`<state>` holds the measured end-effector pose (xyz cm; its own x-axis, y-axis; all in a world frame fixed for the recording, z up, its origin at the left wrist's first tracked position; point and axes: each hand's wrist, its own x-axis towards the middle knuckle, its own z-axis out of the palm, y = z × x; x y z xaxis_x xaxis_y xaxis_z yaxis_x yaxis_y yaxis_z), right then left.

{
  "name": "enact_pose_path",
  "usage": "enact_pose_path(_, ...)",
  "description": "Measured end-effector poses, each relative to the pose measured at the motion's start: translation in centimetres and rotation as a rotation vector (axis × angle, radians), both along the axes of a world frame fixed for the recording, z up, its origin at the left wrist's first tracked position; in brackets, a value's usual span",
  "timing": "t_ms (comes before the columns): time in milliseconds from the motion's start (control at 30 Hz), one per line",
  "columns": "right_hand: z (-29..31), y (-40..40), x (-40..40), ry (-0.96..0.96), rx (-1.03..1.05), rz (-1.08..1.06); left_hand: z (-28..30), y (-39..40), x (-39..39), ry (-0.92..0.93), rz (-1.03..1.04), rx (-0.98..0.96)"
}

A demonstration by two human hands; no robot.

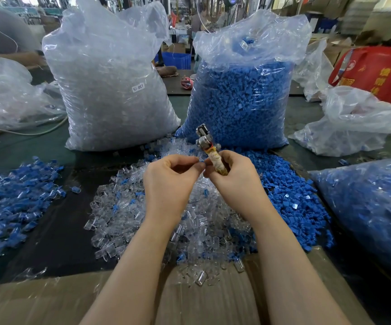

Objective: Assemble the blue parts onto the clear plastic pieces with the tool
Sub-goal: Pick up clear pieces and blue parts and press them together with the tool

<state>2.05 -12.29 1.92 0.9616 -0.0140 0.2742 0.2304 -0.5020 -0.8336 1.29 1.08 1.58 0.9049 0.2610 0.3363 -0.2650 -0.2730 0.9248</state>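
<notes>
Right hand (230, 174) grips tape-wrapped metal tool (209, 148) upright; left hand (170, 178) pinches a small part, unidentifiable, above loose clear plastic pieces (129, 207) and blue parts (290, 198).

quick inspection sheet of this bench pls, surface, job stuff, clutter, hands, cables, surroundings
surface: dark table, cardboard at near edge
job's things: clear pieces piled centre; blue parts piled right; assembled pile left; clear bag and blue bag upright behind
clutter: loose plastic bags
grippers: left hand pinches a small part; right hand holds the tool, taped grip
cables: pale cord far left
surroundings: red bag, factory floor
</notes>
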Motion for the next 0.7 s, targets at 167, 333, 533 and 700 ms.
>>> enact_pose_path(167, 0.2, -0.2, -0.2, 0.032, -0.041, 0.021, -0.1, 0.3, 0.2, 0.073, -0.034, -0.158)
enact_pose_path(333, 0.0, -1.1, -0.3, 0.117, -0.141, 0.069, 0.0, 0.6, 0.5, 0.095, -0.104, -0.443)
enact_pose_path(533, -0.2, -1.5, -0.3, 0.180, -0.148, 0.182, -0.3, 0.9, 0.6, 0.053, -0.122, -0.473)
enact_pose_path(700, -0.4, -1.4, -0.1, 0.183, -0.134, 0.224, -0.4, 1.1, 0.8, 0.046, -0.138, -0.469)
